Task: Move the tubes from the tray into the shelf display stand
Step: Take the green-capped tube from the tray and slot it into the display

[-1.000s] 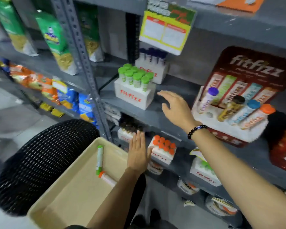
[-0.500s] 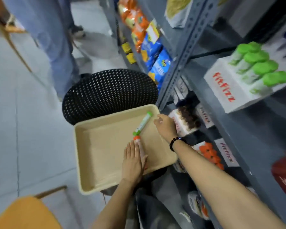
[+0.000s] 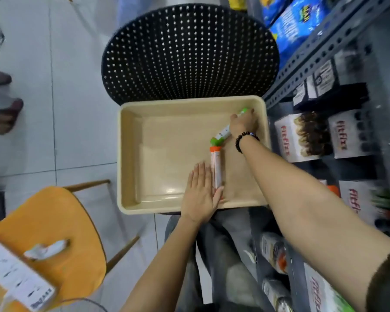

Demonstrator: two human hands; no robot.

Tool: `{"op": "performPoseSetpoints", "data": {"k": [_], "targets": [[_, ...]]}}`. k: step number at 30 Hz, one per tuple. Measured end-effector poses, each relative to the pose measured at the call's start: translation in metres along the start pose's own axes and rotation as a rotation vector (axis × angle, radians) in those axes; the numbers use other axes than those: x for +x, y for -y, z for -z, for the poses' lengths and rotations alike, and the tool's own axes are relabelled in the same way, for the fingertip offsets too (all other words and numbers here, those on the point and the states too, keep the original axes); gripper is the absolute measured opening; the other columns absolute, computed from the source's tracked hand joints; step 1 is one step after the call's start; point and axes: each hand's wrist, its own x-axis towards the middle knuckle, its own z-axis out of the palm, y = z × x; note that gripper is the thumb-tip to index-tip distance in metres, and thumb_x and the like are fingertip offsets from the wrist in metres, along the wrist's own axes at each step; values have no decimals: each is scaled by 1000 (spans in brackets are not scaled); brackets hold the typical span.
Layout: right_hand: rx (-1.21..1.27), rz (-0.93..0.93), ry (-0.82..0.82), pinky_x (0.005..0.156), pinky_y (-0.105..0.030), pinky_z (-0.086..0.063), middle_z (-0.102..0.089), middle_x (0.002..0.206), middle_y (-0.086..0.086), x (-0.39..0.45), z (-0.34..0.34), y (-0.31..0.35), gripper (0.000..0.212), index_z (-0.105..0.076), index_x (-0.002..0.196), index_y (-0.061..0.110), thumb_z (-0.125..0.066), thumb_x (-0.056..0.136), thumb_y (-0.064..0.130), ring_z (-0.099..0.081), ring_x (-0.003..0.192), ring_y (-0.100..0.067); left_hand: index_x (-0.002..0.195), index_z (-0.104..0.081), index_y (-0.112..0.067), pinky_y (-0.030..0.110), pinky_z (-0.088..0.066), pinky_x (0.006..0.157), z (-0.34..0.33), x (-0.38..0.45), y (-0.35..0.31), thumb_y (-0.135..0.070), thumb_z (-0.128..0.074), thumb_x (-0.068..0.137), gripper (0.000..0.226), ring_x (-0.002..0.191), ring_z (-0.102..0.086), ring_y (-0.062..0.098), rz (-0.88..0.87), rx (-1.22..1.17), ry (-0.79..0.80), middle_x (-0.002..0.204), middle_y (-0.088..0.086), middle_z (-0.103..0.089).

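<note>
A beige tray (image 3: 131, 154) rests on a black perforated chair. Two tubes lie in its right part: a green-capped tube (image 3: 223, 133) and an orange-capped tube (image 3: 216, 163). My right hand (image 3: 243, 123) is closed over the upper half of the green-capped tube, which still lies in the tray. My left hand (image 3: 199, 194) lies flat, fingers together, on the tray's front rim beside the orange-capped tube, thumb touching its lower end. The shelf display stand is out of view.
A grey metal shelf (image 3: 320, 55) runs along the right, with fitfizz boxes (image 3: 297, 138) and blue snack bags (image 3: 295, 25). The black perforated chair (image 3: 189, 52) is behind the tray. An orange chair (image 3: 52, 233) stands front left. A person's sandalled feet (image 3: 5, 113) are at far left.
My view swung down from the shelf to the tray. My right hand came down from the shelf and closed on the green-capped tube. My left hand stayed on the tray's rim.
</note>
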Motion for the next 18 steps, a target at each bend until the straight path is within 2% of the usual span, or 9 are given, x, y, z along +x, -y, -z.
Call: {"op": "performPoseSetpoints", "data": {"k": [3, 7, 10, 14, 18], "targets": [[-19, -13, -40, 94, -40, -45, -53, 132, -21, 5, -3, 4, 49, -36, 133, -1, -51, 91, 19, -52, 119, -37, 143, -19, 0, 43, -3, 113, 0, 1, 1, -45, -30, 95, 67, 141, -19, 35, -8, -23, 15, 151, 23, -22], [-25, -61, -67, 87, -38, -48, -57, 128, -19, 12, -8, 6, 37, -42, 127, 1, -50, 92, 13, -56, 115, -34, 138, -33, 3, 52, -25, 108, 1, 2, 0, -45, -26, 91, 68, 133, -36, 38, 1, -31, 23, 143, 25, -38], [29, -96, -79, 85, -37, -50, -58, 126, -16, 15, -8, 5, 35, -44, 125, 5, -50, 90, 8, -59, 111, -33, 136, -35, 4, 53, -30, 104, -2, 1, 1, -45, -28, 91, 67, 130, -40, 37, -13, -12, 6, 141, 24, -43], [125, -63, -130, 82, -37, -50, -60, 124, -14, 6, 4, 7, 40, -46, 127, 9, -55, 88, 9, -59, 109, -32, 142, -21, 0, 50, -10, 111, -4, 2, 2, -47, -24, 93, 68, 139, -23, 36, -30, -45, 3, 150, 22, -27], [187, 79, -206, 78, -38, -51, -64, 113, -17, -15, 34, 14, 34, -50, 120, 13, -58, 87, 14, -61, 101, -34, 145, -2, -5, 41, 13, 112, -2, 2, 1, -45, -26, 98, 66, 143, 2, 30, -44, -49, 52, 156, 17, -3]]}}
